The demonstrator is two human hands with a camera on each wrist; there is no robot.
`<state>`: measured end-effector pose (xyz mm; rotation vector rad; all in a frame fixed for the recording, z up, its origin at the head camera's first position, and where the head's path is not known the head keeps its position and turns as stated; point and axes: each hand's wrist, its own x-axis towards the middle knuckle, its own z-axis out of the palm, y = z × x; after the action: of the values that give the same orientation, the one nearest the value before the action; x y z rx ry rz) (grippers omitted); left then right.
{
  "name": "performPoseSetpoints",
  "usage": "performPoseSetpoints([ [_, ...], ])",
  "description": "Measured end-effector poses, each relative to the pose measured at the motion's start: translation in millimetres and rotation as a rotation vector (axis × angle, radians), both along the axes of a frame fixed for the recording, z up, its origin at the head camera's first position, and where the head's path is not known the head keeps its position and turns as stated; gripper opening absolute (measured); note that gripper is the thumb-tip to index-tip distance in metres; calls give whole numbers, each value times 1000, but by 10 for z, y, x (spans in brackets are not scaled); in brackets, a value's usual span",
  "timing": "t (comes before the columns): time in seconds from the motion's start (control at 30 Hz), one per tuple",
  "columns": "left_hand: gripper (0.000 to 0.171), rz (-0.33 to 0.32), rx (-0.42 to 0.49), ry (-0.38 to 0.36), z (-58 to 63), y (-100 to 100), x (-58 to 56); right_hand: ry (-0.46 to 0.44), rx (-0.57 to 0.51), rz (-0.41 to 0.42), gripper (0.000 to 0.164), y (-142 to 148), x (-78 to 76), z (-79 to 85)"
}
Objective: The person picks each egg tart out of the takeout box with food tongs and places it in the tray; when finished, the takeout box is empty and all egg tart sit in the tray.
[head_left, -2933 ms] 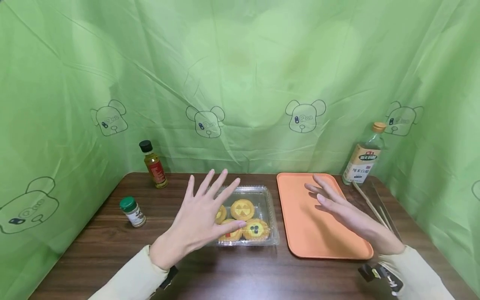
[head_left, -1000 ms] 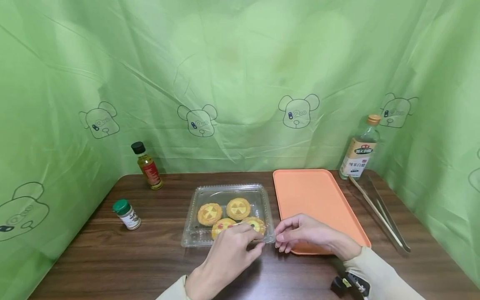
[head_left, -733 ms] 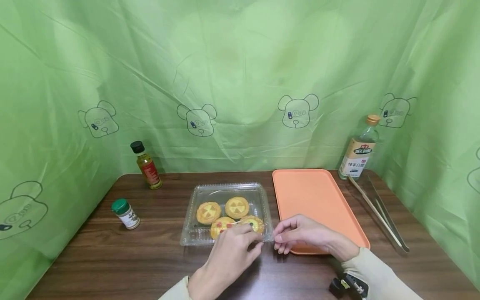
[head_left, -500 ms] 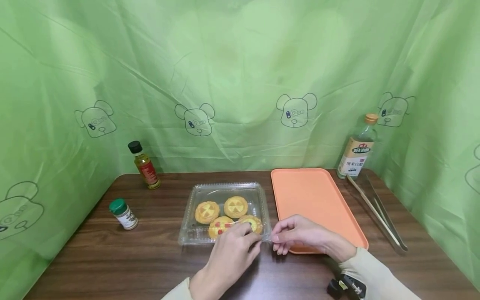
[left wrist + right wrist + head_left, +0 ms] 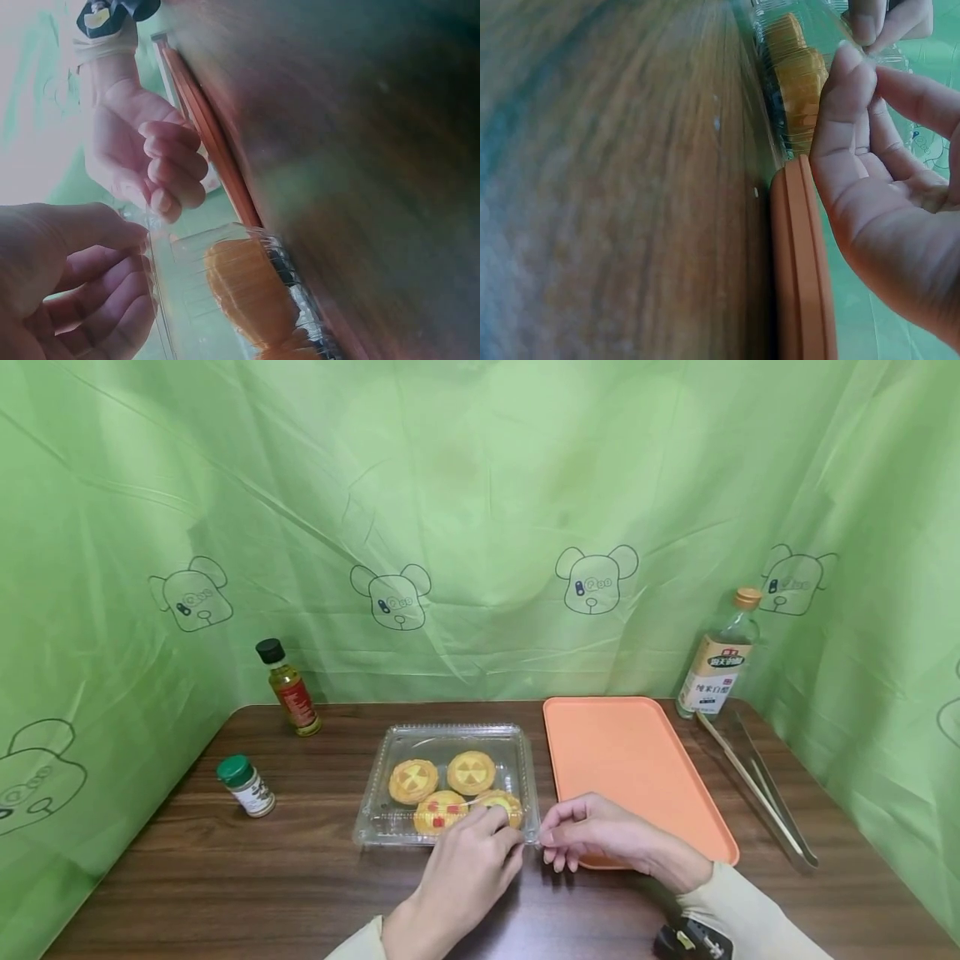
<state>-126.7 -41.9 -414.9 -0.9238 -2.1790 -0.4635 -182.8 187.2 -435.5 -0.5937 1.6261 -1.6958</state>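
A clear plastic clamshell box (image 5: 412,744) holds several egg tarts (image 5: 471,773), some with a pinwheel pattern and one with red pieces. My left hand (image 5: 465,868) pinches the box's front rim near its right end; its fingers cover part of the front right tart. At the front right corner, my right hand (image 5: 600,831) pinches the clear edge between thumb and forefinger, its other fingers curled loosely. The left wrist view has both hands' fingertips close together on the thin plastic edge, with a tart (image 5: 247,289) below. In the right wrist view the right thumb and forefinger (image 5: 855,75) meet at that edge.
An orange tray (image 5: 607,743) lies right of the box, partly under my right hand. Metal tongs (image 5: 772,802) and a tall vinegar bottle (image 5: 716,664) are farther right. At left stand an oil bottle (image 5: 295,693) and a green-capped spice jar (image 5: 250,789). A green curtain (image 5: 480,527) encloses the table.
Both hands came down from spread above the box and tray to pinch the box's front right edge. Over the last second they have stayed there, with only slight shifts.
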Motion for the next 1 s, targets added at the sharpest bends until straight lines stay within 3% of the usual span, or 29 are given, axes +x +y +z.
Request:
performPoseSetpoints([
  [0.27,6,7,-3,4,16,-8,1,-8,-15,-5,30,-34,10,22],
  [0.67,8,17,-55,52,39,-3,-15,64,51,-115,16,-129,69,54],
  [0.83,9,24,-42,65,1,4,-16,20,61,-142,10,-148,91,25],
  [1.0,8,30,-17,135,-10,9,-34,-17,49,-161,5,-167,117,16],
])
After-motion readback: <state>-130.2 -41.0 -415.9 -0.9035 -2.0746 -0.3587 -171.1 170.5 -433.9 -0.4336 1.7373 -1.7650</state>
